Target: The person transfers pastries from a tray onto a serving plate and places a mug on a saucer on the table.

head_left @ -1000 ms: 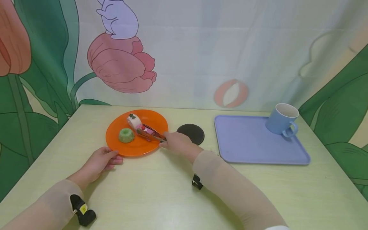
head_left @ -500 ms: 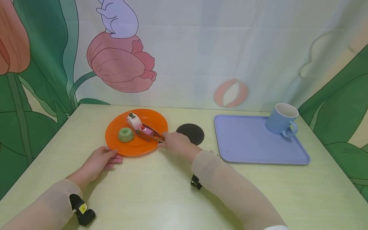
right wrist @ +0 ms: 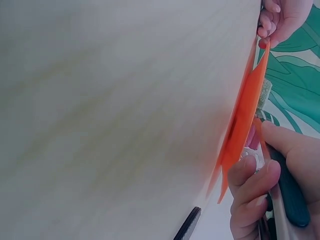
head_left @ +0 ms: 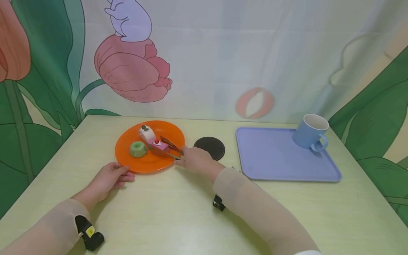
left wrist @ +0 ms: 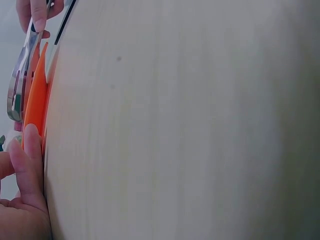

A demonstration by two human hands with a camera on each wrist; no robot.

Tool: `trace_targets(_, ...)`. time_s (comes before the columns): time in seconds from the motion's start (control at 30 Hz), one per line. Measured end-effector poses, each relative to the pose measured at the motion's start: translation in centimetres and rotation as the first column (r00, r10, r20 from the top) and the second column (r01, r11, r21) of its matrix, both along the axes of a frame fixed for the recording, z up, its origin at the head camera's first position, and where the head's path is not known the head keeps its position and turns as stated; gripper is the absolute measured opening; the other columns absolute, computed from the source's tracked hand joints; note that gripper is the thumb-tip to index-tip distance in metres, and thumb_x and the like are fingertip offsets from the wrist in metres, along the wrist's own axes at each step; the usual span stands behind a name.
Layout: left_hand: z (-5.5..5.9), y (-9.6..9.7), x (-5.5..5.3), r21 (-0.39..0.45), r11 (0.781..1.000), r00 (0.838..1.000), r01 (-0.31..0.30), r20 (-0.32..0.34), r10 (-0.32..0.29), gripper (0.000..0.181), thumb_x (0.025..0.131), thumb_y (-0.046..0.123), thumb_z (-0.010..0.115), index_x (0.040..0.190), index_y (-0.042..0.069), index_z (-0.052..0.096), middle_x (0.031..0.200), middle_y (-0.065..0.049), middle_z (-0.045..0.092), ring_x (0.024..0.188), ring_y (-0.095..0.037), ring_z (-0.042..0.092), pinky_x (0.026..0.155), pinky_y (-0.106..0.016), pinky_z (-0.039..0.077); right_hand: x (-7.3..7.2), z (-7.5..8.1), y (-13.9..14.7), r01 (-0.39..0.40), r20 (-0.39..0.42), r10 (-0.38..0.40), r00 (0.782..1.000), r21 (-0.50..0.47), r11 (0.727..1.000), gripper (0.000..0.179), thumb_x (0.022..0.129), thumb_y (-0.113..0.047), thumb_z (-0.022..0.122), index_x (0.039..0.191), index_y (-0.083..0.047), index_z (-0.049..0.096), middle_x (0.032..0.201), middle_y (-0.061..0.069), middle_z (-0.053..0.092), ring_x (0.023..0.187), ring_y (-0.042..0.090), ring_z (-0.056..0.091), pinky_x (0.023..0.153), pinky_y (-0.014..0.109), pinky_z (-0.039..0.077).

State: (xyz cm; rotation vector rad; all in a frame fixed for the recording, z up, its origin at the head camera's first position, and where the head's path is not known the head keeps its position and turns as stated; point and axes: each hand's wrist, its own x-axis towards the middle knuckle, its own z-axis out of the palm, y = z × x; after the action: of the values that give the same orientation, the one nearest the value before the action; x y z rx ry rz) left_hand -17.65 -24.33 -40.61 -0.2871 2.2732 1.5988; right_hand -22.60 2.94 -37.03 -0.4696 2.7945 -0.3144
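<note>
An orange plate [head_left: 167,129] lies at the back left of the table. My left hand [head_left: 109,179] pinches its near-left rim, thumb on top, as the right wrist view also shows. On the plate are a green ring-shaped cake [head_left: 138,150], a white cake piece [head_left: 147,133] with a dark green topping, and a pink cake piece [head_left: 158,143] with a red berry on it. My right hand [head_left: 197,160] grips metal tongs [head_left: 171,144] with dark green handles [right wrist: 291,192]. The tongs' arms stand apart over the plate, one to each side of the pink cake.
A black round coaster [head_left: 210,148] lies just right of the plate, close behind my right hand. Farther right is a lilac tray [head_left: 271,166] with a light blue mug [head_left: 307,132] on its back right corner. A printed curtain [head_left: 204,63] hangs behind the table's back edge.
The tongs' arms have spread wider around the pink cake. Both hands keep their places at the plate, and the head view has shifted slightly.
</note>
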Motion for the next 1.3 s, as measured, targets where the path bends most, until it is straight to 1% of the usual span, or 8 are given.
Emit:
trace_targets(0.23,0.0,0.2,-0.1,-0.013,1.0,1.0,0.002,-0.001,-0.002,0.037,0.1,0.029,0.042,0.119,-0.002,0.036,0.092,0.0,0.068,0.083,-0.008,0.065,0.069,-0.019,0.05,0.1,-0.1,0.5,0.004,-0.015,-0.004,1.0,-0.001,1.0,0.048,0.086,-0.056,0.056,0.108,-0.014,0.05,0.073,0.001,0.052,0.061,0.017,0.051,0.05,0.027,0.038)
trace_targets(0.47,0.0,0.4,-0.1,-0.012,1.0,1.0,0.006,0.0,-0.006,0.037,0.1,0.029,0.042,0.119,-0.002,0.035,0.092,-0.001,0.067,0.083,-0.008,0.065,0.069,-0.019,0.05,0.3,-0.3,1.0,0.005,-0.027,-0.005,1.0,0.0,1.0,0.051,0.085,-0.059,0.055,0.108,-0.013,0.052,0.072,0.0,0.052,0.061,0.016,0.05,0.051,0.027,0.039)
trace_targets(0.63,-0.1,0.3,-0.1,-0.002,1.0,1.0,0.008,-0.002,-0.008,0.039,0.1,0.029,0.042,0.121,-0.002,0.035,0.092,-0.001,0.068,0.083,-0.008,0.066,0.069,-0.019,0.05,0.6,0.0,1.4,0.014,-0.022,-0.015,1.0,-0.003,1.0,0.053,0.085,-0.058,0.055,0.113,-0.013,0.052,0.074,0.001,0.054,0.062,0.017,0.051,0.052,0.028,0.041)
trace_targets(0.8,-0.1,0.2,-0.1,-0.014,1.0,1.0,0.011,-0.002,-0.011,0.041,0.1,0.03,0.043,0.122,-0.003,0.034,0.093,-0.001,0.068,0.083,-0.009,0.066,0.069,-0.02,0.051,1.1,0.3,1.7,0.002,-0.024,-0.002,1.0,0.002,1.0,0.053,0.087,-0.056,0.054,0.116,-0.012,0.051,0.079,0.0,0.058,0.064,0.018,0.054,0.054,0.029,0.043)
trace_targets(0.9,0.1,0.2,0.0,-0.018,1.0,1.0,0.013,-0.001,-0.013,0.04,0.1,0.03,0.042,0.122,-0.003,0.035,0.093,-0.001,0.068,0.083,-0.008,0.066,0.069,-0.02,0.051,1.2,0.4,1.9,-0.001,-0.033,0.001,0.999,0.002,1.0,0.053,0.087,-0.057,0.054,0.116,-0.013,0.052,0.08,0.0,0.058,0.064,0.018,0.055,0.054,0.03,0.044)
trace_targets(1.17,0.0,0.0,-0.1,-0.001,1.0,1.0,0.02,-0.002,-0.02,0.039,0.1,0.03,0.042,0.121,-0.003,0.035,0.092,-0.001,0.068,0.083,-0.008,0.066,0.069,-0.02,0.051,1.7,0.7,2.9,-0.001,-0.057,0.001,0.998,-0.01,1.0,0.048,0.087,-0.054,0.055,0.11,-0.013,0.052,0.074,0.0,0.058,0.06,0.017,0.052,0.051,0.029,0.041)
trace_targets(1.3,0.2,0.1,0.0,0.001,1.0,1.0,0.023,0.0,-0.023,0.039,0.1,0.029,0.042,0.12,-0.003,0.035,0.092,0.0,0.068,0.083,-0.008,0.066,0.069,-0.02,0.051,1.9,0.7,3.7,0.008,-0.061,-0.008,0.998,-0.006,1.0,0.051,0.087,-0.055,0.056,0.113,-0.012,0.051,0.075,0.0,0.058,0.061,0.018,0.053,0.053,0.03,0.042)
